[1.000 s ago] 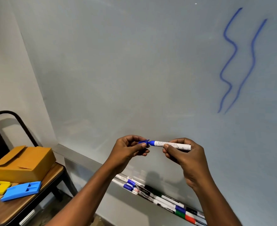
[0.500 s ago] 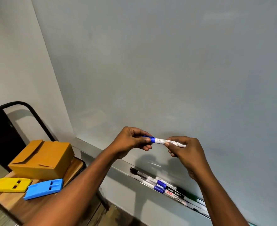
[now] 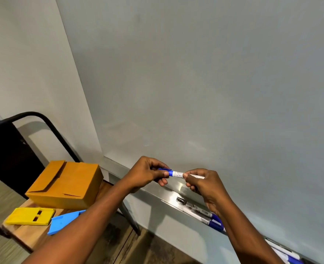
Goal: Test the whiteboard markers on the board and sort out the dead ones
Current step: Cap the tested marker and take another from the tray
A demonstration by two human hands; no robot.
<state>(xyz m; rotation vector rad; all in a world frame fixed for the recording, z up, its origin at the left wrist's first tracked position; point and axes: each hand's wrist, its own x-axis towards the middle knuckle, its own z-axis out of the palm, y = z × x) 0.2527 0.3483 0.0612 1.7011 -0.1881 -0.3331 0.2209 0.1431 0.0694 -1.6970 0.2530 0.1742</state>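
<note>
A white marker with a blue cap lies level between my two hands, in front of the whiteboard. My left hand pinches its blue cap end. My right hand grips the white barrel. The cap sits against the barrel. Below my right hand, several more markers lie in the board's metal tray, some with blue caps, partly hidden by my right forearm.
A wooden side table at the lower left carries an orange cardboard box, a yellow plastic block and a blue plastic block. A black chair frame stands behind it by the wall.
The view has swung left and down, so the blue squiggles on the board have left the frame. My hands have drawn closer together along the marker.
</note>
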